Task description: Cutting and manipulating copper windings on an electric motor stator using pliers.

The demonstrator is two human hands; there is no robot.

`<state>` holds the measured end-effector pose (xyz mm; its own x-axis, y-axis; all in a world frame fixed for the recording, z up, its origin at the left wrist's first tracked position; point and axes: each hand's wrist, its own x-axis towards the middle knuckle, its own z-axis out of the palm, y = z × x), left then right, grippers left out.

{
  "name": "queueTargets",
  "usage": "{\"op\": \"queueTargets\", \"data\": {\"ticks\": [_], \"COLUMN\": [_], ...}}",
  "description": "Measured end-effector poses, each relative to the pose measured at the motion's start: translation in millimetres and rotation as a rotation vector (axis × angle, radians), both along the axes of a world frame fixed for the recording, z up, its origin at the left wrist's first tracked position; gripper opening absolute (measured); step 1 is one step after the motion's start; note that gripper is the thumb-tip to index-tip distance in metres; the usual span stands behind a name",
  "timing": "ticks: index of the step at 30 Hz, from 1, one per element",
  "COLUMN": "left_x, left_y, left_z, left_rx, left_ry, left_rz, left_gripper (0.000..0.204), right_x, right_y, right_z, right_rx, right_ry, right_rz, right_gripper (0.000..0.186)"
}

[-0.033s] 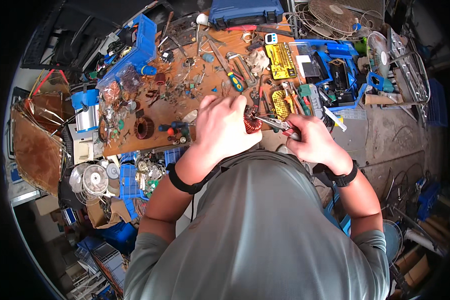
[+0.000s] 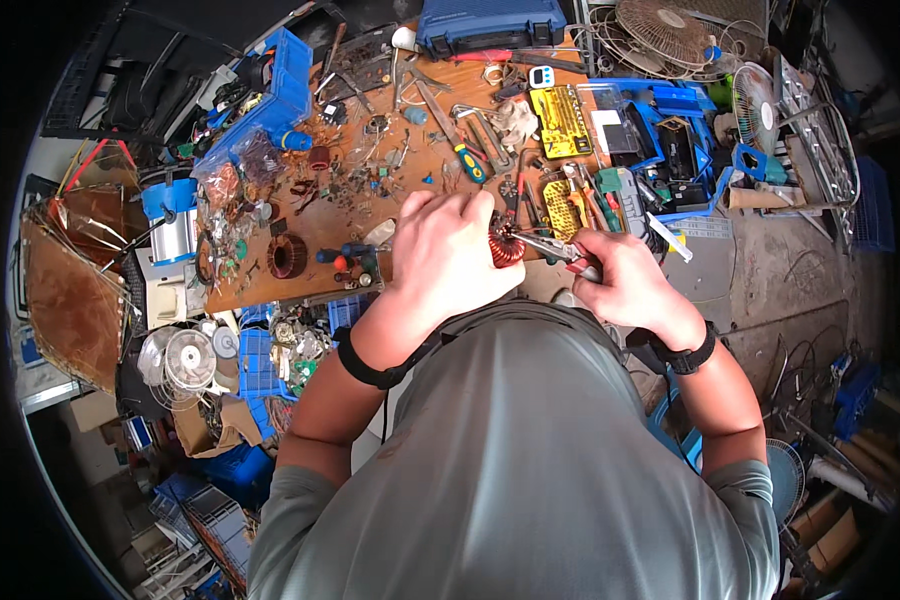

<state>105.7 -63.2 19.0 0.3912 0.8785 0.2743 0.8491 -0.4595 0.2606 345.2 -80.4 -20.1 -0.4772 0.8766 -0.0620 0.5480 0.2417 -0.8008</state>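
Observation:
My left hand [image 2: 442, 250] is closed around a round, ribbed winding of reddish copper wire [image 2: 507, 248] at the table's near edge, hiding much of it. In my right hand [image 2: 622, 278] is a pair of pliers [image 2: 552, 247], gripped by its red handles. The narrow metal jaws point left and reach the top of the winding. Whether they pinch a wire there is too small to make out. Another dark copper-wound ring [image 2: 287, 255] stands on the table to the left of my left hand.
The wooden table [image 2: 370, 195] carries scattered scraps, screwdrivers and a saw with a green-yellow handle [image 2: 467, 163]. Beyond my right hand lie a yellow bit set [image 2: 562, 122] and a blue tool case [image 2: 678, 150]. A blue bin [image 2: 288, 85] stands back left. Fans and crates crowd the sides.

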Motion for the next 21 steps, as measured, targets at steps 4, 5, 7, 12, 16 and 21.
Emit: {"op": "queueTargets", "data": {"ticks": [4,5,7,12,16,21], "left_x": [2,1,0,-3,-8,-18], "left_y": [2,4,6,4,5,5], "left_z": [-2,-2,-1,-2,-6,-4], "left_rx": [-0.009,-0.009,0.079,0.155,0.195,0.210], "left_ry": [-0.091,-0.094,-0.173,-0.192,-0.141,-0.073], "left_rz": [-0.014,-0.013,-0.092,-0.121,-0.143,-0.198], "left_gripper": [0.036,0.036,0.038,0.038,0.040,0.042], "right_x": [-7,-9,-13,-11,-11,-22], "right_y": [-8,-10,-12,-7,-6,-8], "right_z": [6,3,-8,-29,-23,-9], "right_rx": [-0.044,-0.044,-0.112,-0.215,-0.485,-0.761], "right_ry": [-0.006,-0.009,0.134,0.261,0.441,0.558], "right_rz": [-0.131,-0.129,-0.186,-0.114,-0.067,-0.112], "right_gripper": [0.014,0.014,0.011,0.010,0.008,0.012]}}
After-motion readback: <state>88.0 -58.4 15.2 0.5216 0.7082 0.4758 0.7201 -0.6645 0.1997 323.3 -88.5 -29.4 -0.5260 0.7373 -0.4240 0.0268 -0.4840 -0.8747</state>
